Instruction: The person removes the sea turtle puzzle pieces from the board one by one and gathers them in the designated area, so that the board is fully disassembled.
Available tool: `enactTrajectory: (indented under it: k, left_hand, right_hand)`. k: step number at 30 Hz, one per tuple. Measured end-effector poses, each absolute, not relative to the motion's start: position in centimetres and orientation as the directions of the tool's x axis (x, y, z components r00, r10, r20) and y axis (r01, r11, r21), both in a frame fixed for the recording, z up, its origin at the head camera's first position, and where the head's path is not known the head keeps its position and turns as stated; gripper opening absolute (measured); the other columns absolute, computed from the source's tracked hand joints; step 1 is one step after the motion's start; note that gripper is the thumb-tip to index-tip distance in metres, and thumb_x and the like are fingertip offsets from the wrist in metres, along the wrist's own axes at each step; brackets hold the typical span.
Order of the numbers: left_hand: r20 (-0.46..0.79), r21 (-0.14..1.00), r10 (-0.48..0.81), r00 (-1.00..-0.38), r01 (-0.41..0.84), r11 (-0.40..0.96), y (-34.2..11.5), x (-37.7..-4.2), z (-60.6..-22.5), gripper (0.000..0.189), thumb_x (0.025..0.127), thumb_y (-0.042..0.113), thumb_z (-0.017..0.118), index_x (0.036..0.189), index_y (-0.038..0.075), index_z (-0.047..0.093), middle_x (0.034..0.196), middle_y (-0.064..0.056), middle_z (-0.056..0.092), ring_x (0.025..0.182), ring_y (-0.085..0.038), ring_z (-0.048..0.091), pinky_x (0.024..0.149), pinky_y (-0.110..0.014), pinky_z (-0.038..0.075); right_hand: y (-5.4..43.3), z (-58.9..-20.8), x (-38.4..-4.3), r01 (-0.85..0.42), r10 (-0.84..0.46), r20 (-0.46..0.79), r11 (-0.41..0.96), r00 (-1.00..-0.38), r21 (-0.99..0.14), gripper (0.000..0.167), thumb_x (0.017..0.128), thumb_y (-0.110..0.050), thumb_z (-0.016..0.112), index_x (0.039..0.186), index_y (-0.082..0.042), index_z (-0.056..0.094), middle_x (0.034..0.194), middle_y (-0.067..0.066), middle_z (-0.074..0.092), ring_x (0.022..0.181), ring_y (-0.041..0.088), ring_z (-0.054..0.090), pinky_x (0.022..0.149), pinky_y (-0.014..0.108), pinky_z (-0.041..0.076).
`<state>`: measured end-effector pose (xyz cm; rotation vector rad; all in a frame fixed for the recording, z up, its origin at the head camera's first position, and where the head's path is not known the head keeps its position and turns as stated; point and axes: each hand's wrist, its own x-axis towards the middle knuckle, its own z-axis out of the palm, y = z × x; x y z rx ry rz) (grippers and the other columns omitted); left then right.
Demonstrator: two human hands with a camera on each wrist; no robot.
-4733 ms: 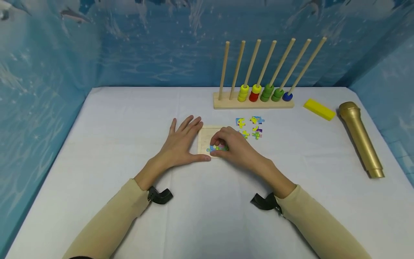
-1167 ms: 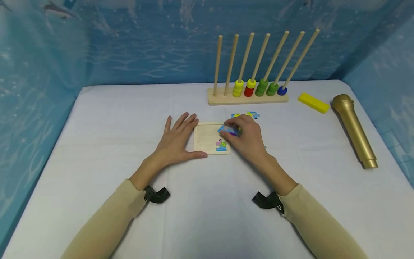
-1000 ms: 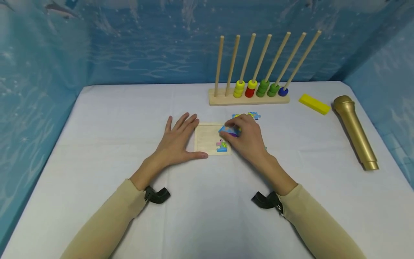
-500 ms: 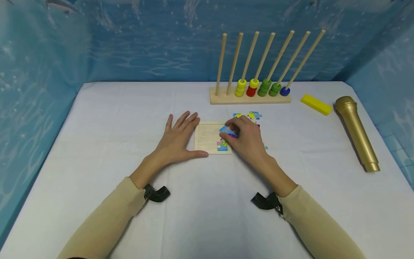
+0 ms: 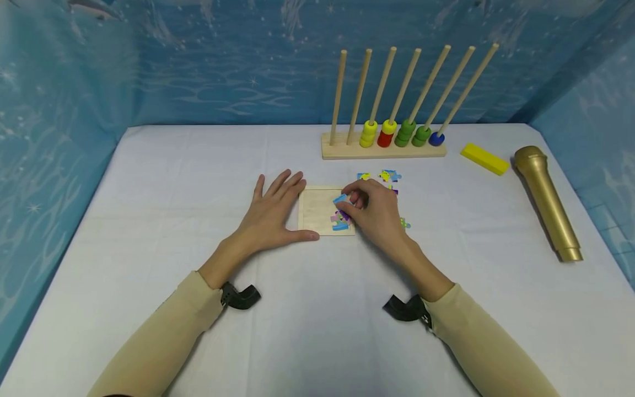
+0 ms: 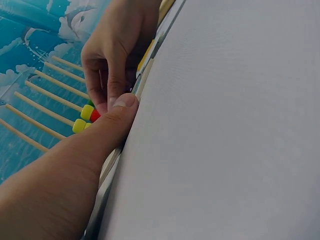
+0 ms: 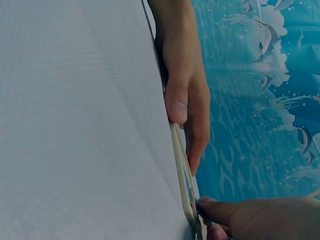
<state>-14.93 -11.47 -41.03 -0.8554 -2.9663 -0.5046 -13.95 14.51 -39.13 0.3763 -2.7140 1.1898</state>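
My right hand (image 5: 374, 212) pinches a small blue jigsaw piece (image 5: 340, 198) between thumb and fingertips, close over the right side of a shallow wooden puzzle tray (image 5: 317, 207). Below it, another colourful jigsaw piece (image 5: 339, 226) lies in the tray's lower right corner, partly overlapped. My left hand (image 5: 268, 218) is spread flat, its fingertips at the tray's left edge and its thumb along the near edge. In the left wrist view the left thumb (image 6: 117, 112) rests along the tray's rim. The right wrist view shows the right fingers (image 7: 225, 212) at the tray's right end.
Loose jigsaw pieces (image 5: 389, 176) lie beyond the right hand, partly hidden by it; a green one (image 5: 405, 223) lies to its right. A peg abacus (image 5: 384, 151) with coloured beads stands behind. A yellow block (image 5: 485, 159) and a gold microphone (image 5: 548, 204) lie at the right.
Earlier the right hand was over the tray's lower part with a piece; one piece now lies in the lower right corner. The piece now pinched has been turned in the fingers. The left hand stays put.
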Motion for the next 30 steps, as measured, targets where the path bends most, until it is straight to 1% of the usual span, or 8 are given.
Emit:
enactTrajectory:
  k: [4, 7, 12, 15, 19, 22, 27, 30]
  left_hand:
    - [0.105, 0.299, 0.518, -0.849, 0.524, 0.798, -11.4, -15.0, -41.1, 0.119, 0.079, 0.083, 0.067, 0.167, 0.013, 0.031, 0.176, -0.003, 0.022, 0.165, -0.026, 0.009, 0.127, -0.068, -0.003]
    - [0.102, 0.296, 0.519, -0.849, 0.524, 0.799, -11.3, -15.0, -41.1, 0.119, 0.079, 0.083, 0.068, 0.167, 0.013, 0.030, 0.176, -0.003, 0.022, 0.165, -0.025, 0.009, 0.127, -0.068, -0.003]
    - [0.089, 0.300, 0.516, -0.852, 0.517, 0.802, -11.2, -15.0, -41.1, 0.120, 0.078, 0.083, 0.069, 0.167, 0.013, 0.029, 0.177, -0.002, 0.021, 0.166, -0.025, 0.007, 0.128, -0.067, -0.004]
    - [0.085, 0.300, 0.514, -0.853, 0.514, 0.804, -11.2, -15.0, -41.0, 0.120, 0.078, 0.083, 0.068, 0.168, 0.013, 0.029, 0.177, -0.002, 0.020, 0.166, -0.025, 0.007, 0.128, -0.067, -0.004]
    - [0.085, 0.297, 0.511, -0.856, 0.511, 0.807, -11.1, -15.0, -41.0, 0.120, 0.078, 0.084, 0.067, 0.168, 0.013, 0.029, 0.177, -0.002, 0.021, 0.165, -0.026, 0.007, 0.128, -0.067, -0.004]
    - [0.083, 0.295, 0.507, -0.858, 0.507, 0.810, -11.1, -15.0, -41.0, 0.120, 0.077, 0.084, 0.067, 0.167, 0.014, 0.030, 0.177, -0.002, 0.021, 0.165, -0.026, 0.008, 0.128, -0.067, -0.004]
    - [0.081, 0.289, 0.505, -0.859, 0.505, 0.813, -11.1, -14.9, -41.0, 0.121, 0.077, 0.084, 0.069, 0.167, 0.013, 0.030, 0.177, -0.002, 0.022, 0.165, -0.026, 0.009, 0.127, -0.068, -0.003]
    - [0.082, 0.287, 0.505, -0.859, 0.506, 0.813, -11.1, -14.9, -41.0, 0.121, 0.077, 0.083, 0.069, 0.167, 0.013, 0.030, 0.177, -0.003, 0.022, 0.165, -0.027, 0.009, 0.128, -0.068, -0.003]
  right_hand:
    - [14.8, -38.7, -13.9, -0.270, -0.165, 0.214, 0.636, -0.963, -0.723, 0.019, 0.091, -0.015, 0.085, 0.103, -0.004, 0.076, 0.085, 0.007, 0.062, 0.075, 0.019, 0.055, 0.066, 0.025, 0.041]
    - [15.1, -38.5, -14.0, -0.266, -0.168, 0.206, 0.625, -0.964, -0.734, 0.017, 0.091, -0.016, 0.085, 0.100, -0.005, 0.075, 0.085, 0.006, 0.065, 0.075, 0.019, 0.056, 0.066, 0.023, 0.041]
    - [15.4, -38.5, -14.2, -0.257, -0.170, 0.193, 0.605, -0.966, -0.754, 0.016, 0.092, -0.016, 0.084, 0.099, -0.005, 0.074, 0.086, 0.007, 0.073, 0.077, 0.018, 0.062, 0.068, 0.019, 0.046]
    - [15.6, -38.5, -14.2, -0.254, -0.169, 0.191, 0.586, -0.967, -0.770, 0.016, 0.094, -0.015, 0.082, 0.102, -0.004, 0.074, 0.089, 0.008, 0.074, 0.080, 0.019, 0.066, 0.071, 0.016, 0.049]
    - [16.0, -38.2, -14.5, -0.249, -0.151, 0.197, 0.571, -0.969, -0.782, 0.018, 0.097, -0.016, 0.079, 0.110, -0.004, 0.074, 0.093, 0.008, 0.074, 0.085, 0.018, 0.067, 0.071, 0.013, 0.049]
    - [16.9, -37.8, -14.9, -0.233, -0.117, 0.203, 0.578, -0.972, -0.782, 0.019, 0.099, -0.018, 0.076, 0.113, -0.005, 0.075, 0.096, 0.008, 0.074, 0.088, 0.018, 0.066, 0.072, 0.013, 0.048]
    - [20.0, -37.1, -16.0, -0.190, -0.012, 0.233, 0.623, -0.972, -0.759, 0.020, 0.102, -0.022, 0.073, 0.114, -0.007, 0.077, 0.101, 0.012, 0.076, 0.094, 0.021, 0.068, 0.079, 0.012, 0.048]
    - [22.1, -37.0, -16.7, -0.157, 0.062, 0.258, 0.652, -0.964, -0.742, 0.023, 0.103, -0.025, 0.071, 0.116, -0.008, 0.078, 0.104, 0.013, 0.077, 0.094, 0.018, 0.066, 0.081, 0.010, 0.047]
